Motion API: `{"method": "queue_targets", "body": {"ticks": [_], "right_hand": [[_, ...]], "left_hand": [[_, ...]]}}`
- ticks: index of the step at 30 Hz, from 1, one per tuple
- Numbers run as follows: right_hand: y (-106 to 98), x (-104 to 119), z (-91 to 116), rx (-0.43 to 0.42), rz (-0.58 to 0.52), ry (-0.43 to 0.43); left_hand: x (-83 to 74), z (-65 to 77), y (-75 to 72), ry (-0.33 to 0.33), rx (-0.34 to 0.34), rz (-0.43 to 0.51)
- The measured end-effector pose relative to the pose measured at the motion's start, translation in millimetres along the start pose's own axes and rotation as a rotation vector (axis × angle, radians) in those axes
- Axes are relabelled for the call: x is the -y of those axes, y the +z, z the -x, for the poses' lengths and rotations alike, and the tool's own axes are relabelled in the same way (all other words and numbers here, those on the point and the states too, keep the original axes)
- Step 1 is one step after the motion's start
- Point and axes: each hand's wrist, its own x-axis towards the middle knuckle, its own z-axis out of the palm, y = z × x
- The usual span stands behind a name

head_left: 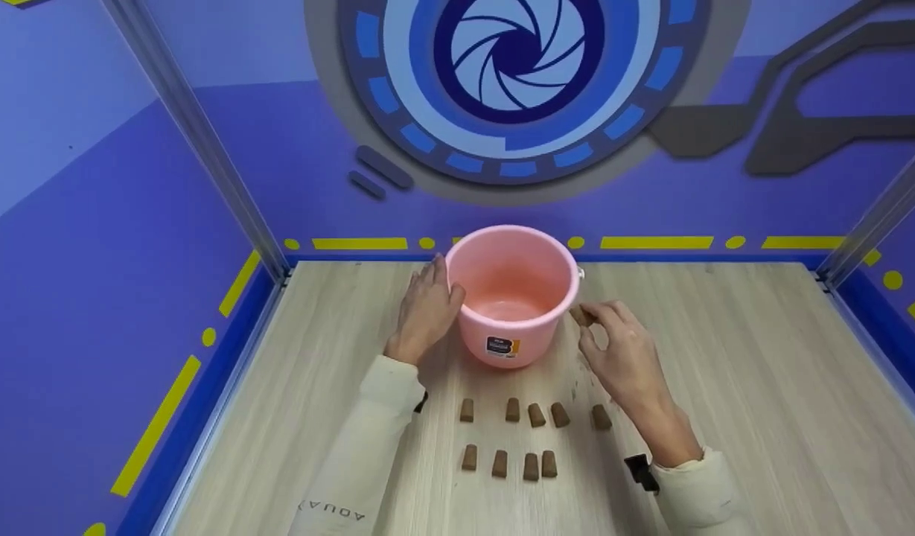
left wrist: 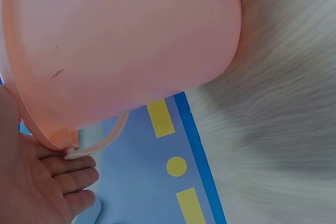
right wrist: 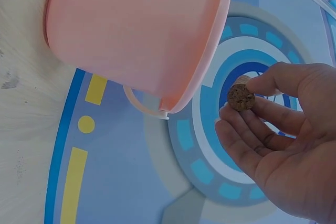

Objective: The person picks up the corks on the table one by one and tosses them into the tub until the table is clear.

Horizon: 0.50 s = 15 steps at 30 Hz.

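A pink bucket [head_left: 504, 339] stands upright at the back of the table, with no contents visible in it. My left hand [head_left: 429, 304] holds its left rim, the thumb at the rim and the fingers outside, near the handle's joint in the left wrist view. Just right of the bucket, my right hand [head_left: 627, 357] pinches a cork stopper [right wrist: 241, 97] between thumb and fingers, apart from the bucket's wall. More cork stoppers lie in two loose rows in front of the bucket, among them a front-left cork [head_left: 469, 457] and a rightmost cork [head_left: 601, 417].
The wood-grain table [head_left: 762, 387] lies under everything. A blue printed wall [head_left: 278, 164] rises close behind the bucket, with side panels and metal posts [head_left: 204, 141] at the corners. The bucket's pale handle [left wrist: 105, 142] hangs on its far side.
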Motion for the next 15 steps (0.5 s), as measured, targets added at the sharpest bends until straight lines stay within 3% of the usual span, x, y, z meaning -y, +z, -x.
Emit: {"method": "queue_targets", "body": {"ticks": [9, 15], "right_hand": [[3, -2, -7, -0.030, 0.004, -0.012], [8, -1, -15, -0.026, -0.011, -0.032]], "left_hand": [[-4.0, -2.4, 0.5, 0.010, 0.004, 0.007], [2.0, 0.8, -0.3, 0.013, -0.017, -0.006]]}}
